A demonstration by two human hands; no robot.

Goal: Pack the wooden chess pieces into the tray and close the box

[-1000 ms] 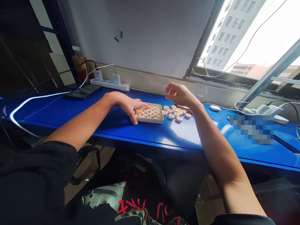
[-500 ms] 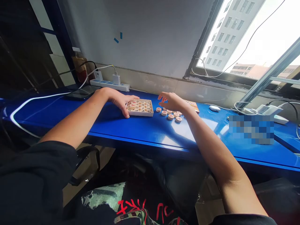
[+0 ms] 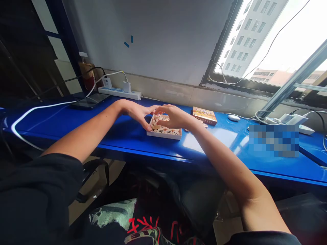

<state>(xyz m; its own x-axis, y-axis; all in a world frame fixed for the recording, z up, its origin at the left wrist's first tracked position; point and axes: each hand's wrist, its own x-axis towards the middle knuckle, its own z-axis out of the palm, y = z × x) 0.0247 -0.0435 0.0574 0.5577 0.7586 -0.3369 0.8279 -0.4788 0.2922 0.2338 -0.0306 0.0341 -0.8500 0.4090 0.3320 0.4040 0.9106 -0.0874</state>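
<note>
My left hand grips the left end of a shallow white box, its thumb at the near left corner and its fingers toward the back. Rows of round wooden Chinese chess pieces with red and black characters fill this box. Over the box hovers my right hand, thumb and fingers apart in a curve; no piece shows between them. Its fingertips come close to my left fingers. Loose chess pieces lie to the right, partly hidden behind my right wrist and forearm.
A printed brown box lid stands behind the loose pieces. On the blue table there are also a white earphone case, a dark tablet and a power strip along the wall. A white cable runs across the left.
The box of pieces has slid right and nearer to me with my left hand on it. My right hand has moved left from above the loose pieces to over the box, uncovering the lid.
</note>
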